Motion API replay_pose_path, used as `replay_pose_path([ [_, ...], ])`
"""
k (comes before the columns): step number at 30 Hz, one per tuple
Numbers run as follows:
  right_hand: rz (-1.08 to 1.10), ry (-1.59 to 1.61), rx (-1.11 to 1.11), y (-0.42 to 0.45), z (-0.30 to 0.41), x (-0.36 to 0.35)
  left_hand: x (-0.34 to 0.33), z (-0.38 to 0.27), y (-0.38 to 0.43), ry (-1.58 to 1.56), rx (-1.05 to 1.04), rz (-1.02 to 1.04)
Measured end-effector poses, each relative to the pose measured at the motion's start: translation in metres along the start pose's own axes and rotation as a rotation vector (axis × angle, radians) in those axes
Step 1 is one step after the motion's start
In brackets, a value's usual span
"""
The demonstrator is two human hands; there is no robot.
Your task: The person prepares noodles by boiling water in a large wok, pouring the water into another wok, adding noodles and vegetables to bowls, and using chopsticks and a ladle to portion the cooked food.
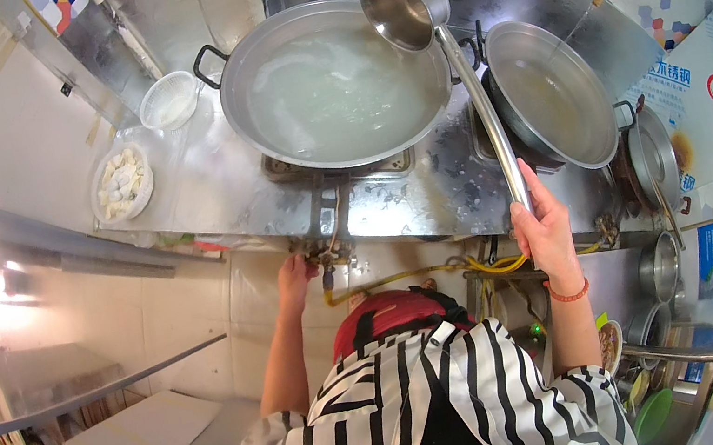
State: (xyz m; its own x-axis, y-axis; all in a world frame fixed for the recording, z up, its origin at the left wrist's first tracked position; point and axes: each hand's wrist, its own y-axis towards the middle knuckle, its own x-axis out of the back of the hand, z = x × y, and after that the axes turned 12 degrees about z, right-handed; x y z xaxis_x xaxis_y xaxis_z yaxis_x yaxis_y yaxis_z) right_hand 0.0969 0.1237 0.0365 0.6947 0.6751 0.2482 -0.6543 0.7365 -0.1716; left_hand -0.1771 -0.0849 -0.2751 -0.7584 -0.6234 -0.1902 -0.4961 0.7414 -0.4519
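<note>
My right hand (545,226) grips the long metal handle of a deep stainless steel ladle (484,105). The ladle's bowl is over the back right rim of a large wide pot (333,85), which holds cloudy, pale liquid. My left hand (295,281) is at the brass gas valve (328,253) below the counter's front edge, its fingers closed around the valve's left end. The fingertips there are partly hidden. Under the big pot, a burner (340,167) is set into the steel counter (396,205).
A second pot with liquid (551,94) stands to the right. Beyond it sits a metal lid or pan (655,155). At left are a basket of dumplings (122,182) and a white plastic basket (169,102). A yellow gas hose (401,276) runs below the counter.
</note>
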Motion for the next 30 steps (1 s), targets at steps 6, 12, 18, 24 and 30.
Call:
replay_pose_path([
  [6,-0.034,0.071,0.033,-0.003,0.000,0.005,-0.006,-0.014,-0.003,0.076,0.003,0.018],
  [12,-0.030,0.104,0.046,-0.003,0.001,0.008,-0.002,-0.002,0.001,0.067,-0.029,-0.007],
  [18,-0.034,0.175,0.039,-0.007,-0.004,0.015,0.002,0.010,0.004,0.108,-0.045,-0.010],
  [24,-0.054,0.365,0.075,-0.013,-0.011,0.040,0.011,0.023,0.004,0.084,-0.022,-0.107],
  [30,-0.140,0.501,0.117,-0.024,-0.026,0.101,0.032,0.034,-0.017,0.201,-0.173,-0.411],
])
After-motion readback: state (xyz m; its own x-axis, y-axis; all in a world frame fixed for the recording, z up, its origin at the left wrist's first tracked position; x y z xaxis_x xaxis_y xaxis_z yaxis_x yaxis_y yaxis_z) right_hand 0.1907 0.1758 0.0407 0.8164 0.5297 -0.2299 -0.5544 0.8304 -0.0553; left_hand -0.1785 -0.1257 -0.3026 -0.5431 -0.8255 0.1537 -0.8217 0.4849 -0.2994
